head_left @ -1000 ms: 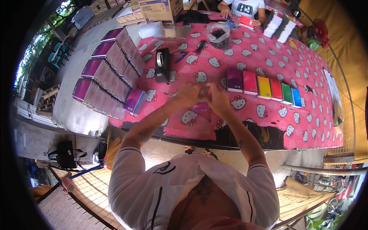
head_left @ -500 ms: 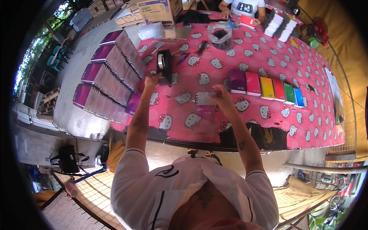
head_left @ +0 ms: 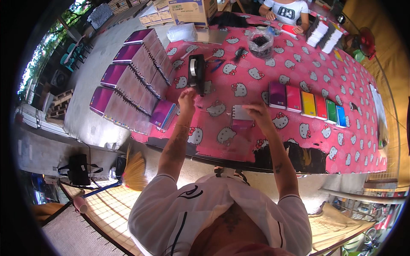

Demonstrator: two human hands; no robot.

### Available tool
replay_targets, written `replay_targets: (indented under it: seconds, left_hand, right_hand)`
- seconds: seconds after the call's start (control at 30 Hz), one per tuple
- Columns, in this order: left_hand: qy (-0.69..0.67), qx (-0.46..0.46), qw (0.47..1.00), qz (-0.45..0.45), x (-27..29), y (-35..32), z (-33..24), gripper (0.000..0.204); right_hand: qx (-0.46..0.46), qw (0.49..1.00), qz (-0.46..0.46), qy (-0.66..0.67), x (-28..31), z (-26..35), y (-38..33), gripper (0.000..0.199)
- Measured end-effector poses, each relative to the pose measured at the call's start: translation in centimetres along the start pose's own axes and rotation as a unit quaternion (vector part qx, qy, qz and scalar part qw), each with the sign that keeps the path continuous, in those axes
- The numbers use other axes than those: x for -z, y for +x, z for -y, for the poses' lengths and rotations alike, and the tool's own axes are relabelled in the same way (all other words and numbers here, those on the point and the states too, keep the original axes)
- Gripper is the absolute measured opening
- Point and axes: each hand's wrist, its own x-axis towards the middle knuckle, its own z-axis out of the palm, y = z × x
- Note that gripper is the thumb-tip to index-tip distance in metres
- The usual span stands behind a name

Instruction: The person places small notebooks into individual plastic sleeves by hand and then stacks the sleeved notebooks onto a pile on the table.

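Note:
My left hand [head_left: 187,98] is just on the near side of a black tape dispenser [head_left: 196,73] with a pale roll. Its fingers are pinched, but whatever they hold is too small to make out. My right hand [head_left: 259,115] reaches over the right edge of a small spiral notebook [head_left: 241,123], which shows a white page above and purple below. The fingers are blurred there, so whether they grip it is unclear. Left of my left forearm, a purple spiral notebook [head_left: 162,114] lies against tall stacks of purple spiral notebooks [head_left: 128,96].
A row of coloured notebooks [head_left: 308,104] lies to the right. Farther back are blue-handled pliers [head_left: 218,65], a clear bag of dark pieces [head_left: 260,45] and a cardboard box [head_left: 192,10]. Across the pink table, a co-worker [head_left: 286,13] handles a red notebook beside notebook stacks [head_left: 324,36].
My left hand has drawn back slightly from the dispenser, towards me. My right hand stays by the small notebook. The whole view has shifted, and the co-worker's hand has moved off the red notebook.

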Motion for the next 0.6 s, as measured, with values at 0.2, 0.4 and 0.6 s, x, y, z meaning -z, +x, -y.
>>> replay_targets:
  seconds: [0.2,0.4,0.6]
  left_hand:
    - [0.763,-0.267,0.589,0.014,-0.8,0.6,-8.3,0.029]
    - [0.591,-0.225,0.454,0.628,-20.4,-11.2,-12.8,0.022]
    - [0.514,0.179,0.475,0.692,-20.8,-3.5,-1.8,0.020]
  right_hand:
    - [0.015,0.999,-0.022,0.037,-0.3,0.7,0.3,0.047]
    - [-0.032,0.995,-0.059,0.073,-0.6,0.2,0.0,0.065]
    - [-0.033,0.991,-0.047,0.120,1.0,1.0,-0.7,0.072]
